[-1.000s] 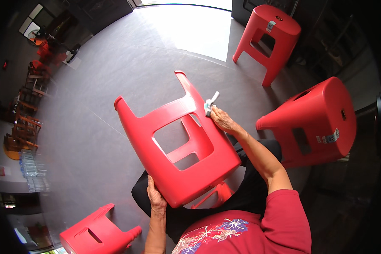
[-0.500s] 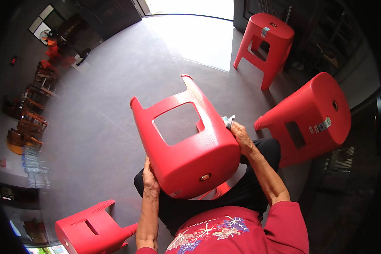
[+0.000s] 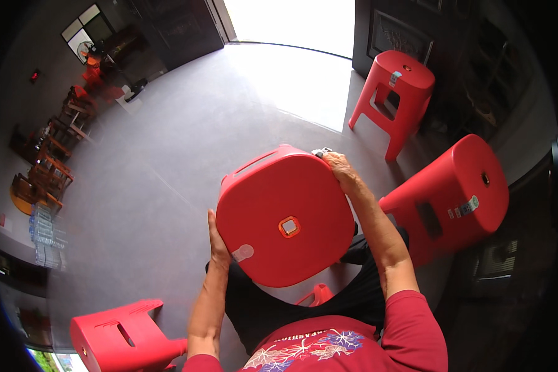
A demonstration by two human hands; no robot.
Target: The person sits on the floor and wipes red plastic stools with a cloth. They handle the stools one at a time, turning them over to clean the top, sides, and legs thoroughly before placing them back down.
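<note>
A red plastic stool (image 3: 266,192) is held up in front of me, its rounded seat turned toward me. A small square hole shows in the seat, and a clear round sticker (image 3: 244,252) sits near its lower left edge. My left hand (image 3: 219,245) supports the stool's left side, palm against it; most of its fingers are hidden. At the upper right corner, my right hand (image 3: 345,172) is closed on a small crumpled rag (image 3: 322,152), white and dark, beside the stool. The stool's legs point away and are mostly hidden behind the seat.
Another red stool (image 3: 403,80) stands upright at the far right, and a tilted one (image 3: 459,192) is close by my right. A further stool (image 3: 121,335) lies on its side at lower left. Wooden chairs (image 3: 56,155) and bundled bottles (image 3: 45,235) line the left wall.
The held stool has tipped so its seat now faces me, its legs swinging away out of sight. My right hand and the rag have moved up and slightly left.
</note>
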